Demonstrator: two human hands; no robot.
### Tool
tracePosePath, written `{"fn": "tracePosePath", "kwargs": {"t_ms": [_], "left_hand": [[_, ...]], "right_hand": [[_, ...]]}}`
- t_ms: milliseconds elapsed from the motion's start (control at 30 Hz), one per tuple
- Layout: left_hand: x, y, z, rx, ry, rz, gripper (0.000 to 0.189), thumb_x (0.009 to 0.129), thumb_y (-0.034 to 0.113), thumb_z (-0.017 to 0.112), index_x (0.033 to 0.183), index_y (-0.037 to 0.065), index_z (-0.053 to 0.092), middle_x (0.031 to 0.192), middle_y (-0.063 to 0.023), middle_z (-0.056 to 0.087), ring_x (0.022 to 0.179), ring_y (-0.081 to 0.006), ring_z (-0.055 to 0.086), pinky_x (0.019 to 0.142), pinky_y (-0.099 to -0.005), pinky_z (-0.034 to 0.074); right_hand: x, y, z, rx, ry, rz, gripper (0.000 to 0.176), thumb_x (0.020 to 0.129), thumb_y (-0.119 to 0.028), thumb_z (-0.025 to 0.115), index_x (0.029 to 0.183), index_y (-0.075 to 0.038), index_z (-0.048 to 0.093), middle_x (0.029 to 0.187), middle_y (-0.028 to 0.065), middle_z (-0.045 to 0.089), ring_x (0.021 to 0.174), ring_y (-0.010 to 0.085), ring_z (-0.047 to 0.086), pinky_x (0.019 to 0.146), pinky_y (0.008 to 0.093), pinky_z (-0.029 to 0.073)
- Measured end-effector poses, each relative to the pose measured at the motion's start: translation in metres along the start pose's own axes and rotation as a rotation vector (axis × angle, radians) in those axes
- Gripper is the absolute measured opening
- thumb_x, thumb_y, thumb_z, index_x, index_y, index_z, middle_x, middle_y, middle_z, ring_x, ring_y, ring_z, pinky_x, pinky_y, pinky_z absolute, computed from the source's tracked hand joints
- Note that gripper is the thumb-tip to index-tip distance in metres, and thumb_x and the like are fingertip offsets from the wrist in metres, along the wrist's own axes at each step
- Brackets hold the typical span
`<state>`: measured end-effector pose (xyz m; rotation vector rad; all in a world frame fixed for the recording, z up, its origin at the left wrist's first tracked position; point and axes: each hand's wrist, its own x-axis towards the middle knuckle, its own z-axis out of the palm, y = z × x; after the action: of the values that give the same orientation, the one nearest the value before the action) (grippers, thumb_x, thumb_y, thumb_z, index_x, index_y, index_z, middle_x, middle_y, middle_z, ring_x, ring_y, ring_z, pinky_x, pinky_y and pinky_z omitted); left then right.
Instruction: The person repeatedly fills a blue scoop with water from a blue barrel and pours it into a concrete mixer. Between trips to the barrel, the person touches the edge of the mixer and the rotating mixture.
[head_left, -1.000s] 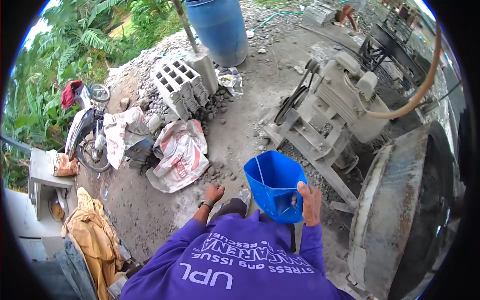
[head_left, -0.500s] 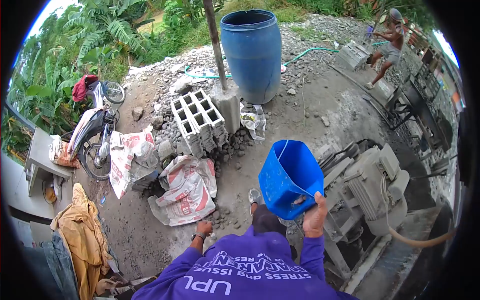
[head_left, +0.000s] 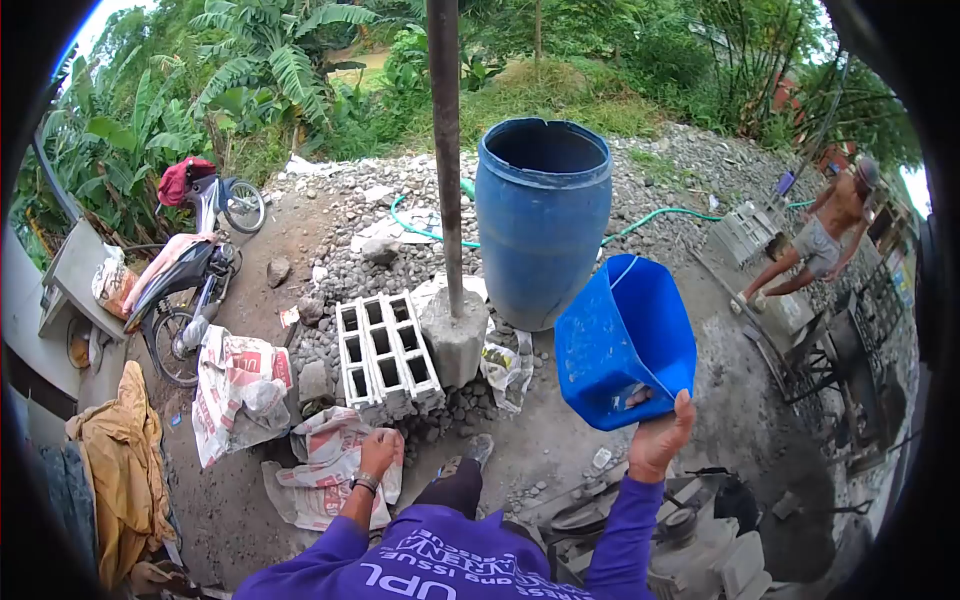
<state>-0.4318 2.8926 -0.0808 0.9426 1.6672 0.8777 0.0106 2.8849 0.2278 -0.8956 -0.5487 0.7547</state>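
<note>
Right hand point(head_left: 660, 437) has its fingers curled round the blue container's point(head_left: 600, 350) near bottom corner, left hand's point(head_left: 378, 453) fingers loosely curled, empty

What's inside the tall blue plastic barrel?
Only the upper inner wall of the tall blue plastic barrel shows; its near side hides the bottom, so contents can't be told.
</note>
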Motion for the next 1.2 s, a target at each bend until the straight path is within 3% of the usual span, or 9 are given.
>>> {"fn": "tracePosePath", "kwargs": {"t_ms": [267,367,467,600,633,767,833,967,1200], "left_hand": [[0.153,0.297,0.075,-0.300,0.060,0.466,0.033,0.101,0.027,0.056,0.121,0.002,0.059,0.100,-0.0054,0.066,0.084,-0.0080,0.060,0.069,-0.0221,0.051],[0.184,0.387,0.100,-0.251,0.172,0.788,0.050,0.094,0.027,0.067,0.133,0.001,0.050,0.119,-0.0145,0.059,0.102,-0.0233,0.062,0.084,-0.0335,0.051],[0.194,0.461,0.124,0.004,0.319,0.939,0.067,0.083,0.033,0.078,0.133,0.001,0.048,0.118,-0.0197,0.055,0.113,-0.0314,0.055,0.096,-0.0437,0.044],[0.231,0.483,0.160,-0.150,0.507,0.953,0.024,0.084,0.011,0.075,0.100,-0.002,0.064,0.082,-0.0070,0.066,0.072,-0.0156,0.064,0.069,-0.0294,0.051],[0.219,0.498,0.167,-0.219,0.622,0.986,0.023,0.083,0.011,0.076,0.097,-0.003,0.064,0.080,-0.0066,0.066,0.073,-0.0151,0.064,0.071,-0.0299,0.051],[0.237,0.472,0.169,-0.072,0.624,0.964,0.027,0.085,0.005,0.072,0.107,-0.005,0.060,0.081,-0.0049,0.065,0.070,-0.0133,0.063,0.069,-0.0290,0.052],[0.247,0.461,0.175,-0.181,0.651,0.927,0.034,0.086,0.001,0.065,0.117,-0.004,0.053,0.079,-0.0049,0.060,0.069,-0.0120,0.063,0.066,-0.0266,0.052],[0.238,0.468,0.181,-0.339,0.617,0.816,0.042,0.085,0.005,0.065,0.120,-0.005,0.046,0.082,-0.0070,0.060,0.072,-0.0143,0.060,0.073,-0.0300,0.051],[0.239,0.476,0.187,-0.235,0.769,0.741,0.056,0.086,0.039,0.066,0.118,-0.002,0.043,0.077,-0.0086,0.060,0.064,-0.0162,0.061,0.063,-0.0291,0.051]], "right_hand": [[0.191,-0.013,0.123,0.095,-0.184,-0.319,0.048,0.088,-0.046,0.061,0.099,0.002,0.062,0.086,0.0133,0.064,0.080,0.0268,0.062,0.074,0.0403,0.049],[0.265,-0.005,0.172,0.123,-0.275,-0.345,0.047,0.089,-0.045,0.061,0.098,0.001,0.062,0.086,0.0123,0.064,0.079,0.0259,0.061,0.074,0.0398,0.049],[0.358,0.031,0.213,0.019,-0.307,-0.348,0.044,0.089,-0.045,0.063,0.094,-0.001,0.063,0.080,0.0085,0.063,0.075,0.0204,0.059,0.072,0.0357,0.047],[0.485,0.108,0.258,-0.451,-0.402,-0.238,0.049,0.083,-0.052,0.070,0.087,-0.003,0.063,0.076,0.0064,0.064,0.068,0.0173,0.056,0.069,0.0323,0.045],[0.515,0.132,0.267,-0.609,-0.428,-0.223,0.051,0.081,-0.053,0.071,0.084,-0.003,0.062,0.076,0.0073,0.064,0.067,0.0185,0.056,0.068,0.0335,0.045],[0.620,0.246,0.291,-1.402,-0.506,-0.328,0.081,0.074,-0.067,0.067,0.106,0.007,0.069,0.109,0.0259,0.069,0.100,0.0377,0.067,0.088,0.0444,0.052],[0.643,0.269,0.309,-1.556,-0.725,-0.018,0.092,0.070,-0.072,0.066,0.118,0.005,0.067,0.124,0.0290,0.063,0.116,0.0402,0.062,0.099,0.0458,0.048],[0.684,0.362,0.305,-1.870,-0.980,0.172,0.079,0.069,-0.068,0.069,0.125,-0.012,0.069,0.128,0.0157,0.066,0.117,0.0346,0.063,0.102,0.0439,0.047],[0.691,0.500,0.265,-2.210,-1.366,0.313,0.085,0.069,-0.075,0.069,0.130,-0.015,0.065,0.133,0.0109,0.064,0.123,0.0292,0.060,0.104,0.0481,0.046]]}}
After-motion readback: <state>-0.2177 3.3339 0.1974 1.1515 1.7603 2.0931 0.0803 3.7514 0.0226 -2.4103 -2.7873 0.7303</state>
